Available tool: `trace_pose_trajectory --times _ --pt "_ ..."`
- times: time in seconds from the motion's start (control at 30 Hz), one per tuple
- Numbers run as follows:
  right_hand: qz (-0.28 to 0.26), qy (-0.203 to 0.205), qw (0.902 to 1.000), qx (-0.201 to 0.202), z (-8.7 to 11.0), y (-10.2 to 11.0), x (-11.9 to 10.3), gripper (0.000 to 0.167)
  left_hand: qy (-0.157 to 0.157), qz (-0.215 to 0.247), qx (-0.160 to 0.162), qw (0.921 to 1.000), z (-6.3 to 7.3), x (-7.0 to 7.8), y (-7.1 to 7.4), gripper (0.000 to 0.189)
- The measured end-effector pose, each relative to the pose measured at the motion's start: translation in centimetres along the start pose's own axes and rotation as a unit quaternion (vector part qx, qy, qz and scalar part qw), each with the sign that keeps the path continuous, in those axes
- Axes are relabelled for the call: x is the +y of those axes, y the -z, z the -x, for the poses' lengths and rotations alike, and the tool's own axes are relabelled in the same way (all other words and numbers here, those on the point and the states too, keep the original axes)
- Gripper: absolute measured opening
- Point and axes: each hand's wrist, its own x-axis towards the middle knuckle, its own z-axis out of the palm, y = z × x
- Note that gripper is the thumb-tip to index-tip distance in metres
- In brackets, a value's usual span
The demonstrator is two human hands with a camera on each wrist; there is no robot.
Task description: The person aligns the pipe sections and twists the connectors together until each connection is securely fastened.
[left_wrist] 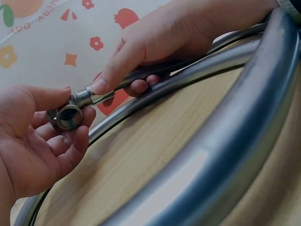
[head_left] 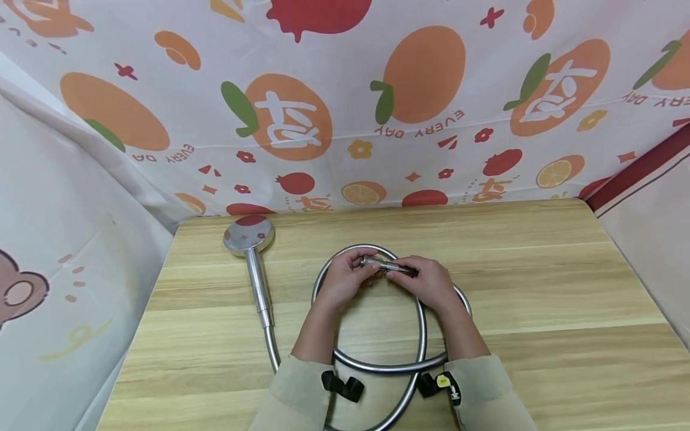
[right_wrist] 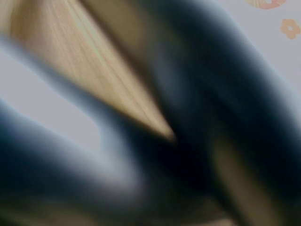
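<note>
A flexible metal shower hose lies looped on the table, its free end raised between my hands. My left hand pinches a small metal fitting between thumb and fingers; its round opening shows inner threads in the left wrist view. Beside that, my right hand holds the hose's end, its thumb on the narrow metal piece next to the fitting. In the left wrist view both hands nearly meet, left hand lower, right hand above. Blurred hose fills much of the right wrist view, which hides the right hand's work.
A chrome shower head lies at the table's back left, its handle joined to hose running toward the front. The wood-grain table meets a fruit-print cloth behind. Pale cloth hangs at left.
</note>
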Motion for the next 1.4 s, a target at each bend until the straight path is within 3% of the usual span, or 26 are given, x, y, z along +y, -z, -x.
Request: trace_pose_trajectory --times 0.27,0.7,0.9,1.0,1.13,1.4 --pt "-0.029 -0.026 0.9990 -0.021 0.10 0.34 -0.20 0.029 -0.004 -0.009 -0.006 0.9999 -0.11 -0.22 0.00 0.028" --pt "-0.013 -0.004 0.9996 -0.023 -0.07 0.37 0.01 0.033 -0.010 -0.036 -0.003 0.9993 -0.16 -0.21 -0.03 0.028" --pt "-0.006 0.005 0.9997 -0.022 -0.01 0.23 0.12 0.031 -0.031 -0.075 -0.035 0.9961 0.01 -0.24 0.07 0.027" --pt "-0.001 0.011 0.9997 -0.023 0.02 0.15 0.11 0.031 -0.054 -0.139 -0.058 0.9871 0.14 -0.18 0.17 0.029" --pt "0.001 0.019 0.9996 -0.024 0.00 0.17 0.02 0.030 -0.095 -0.218 -0.068 0.9690 0.23 -0.20 0.22 0.030" --pt "0.004 0.020 0.9994 -0.028 0.09 0.21 -0.07 0.031 -0.125 -0.288 -0.044 0.9485 0.24 -0.63 -0.21 0.028"
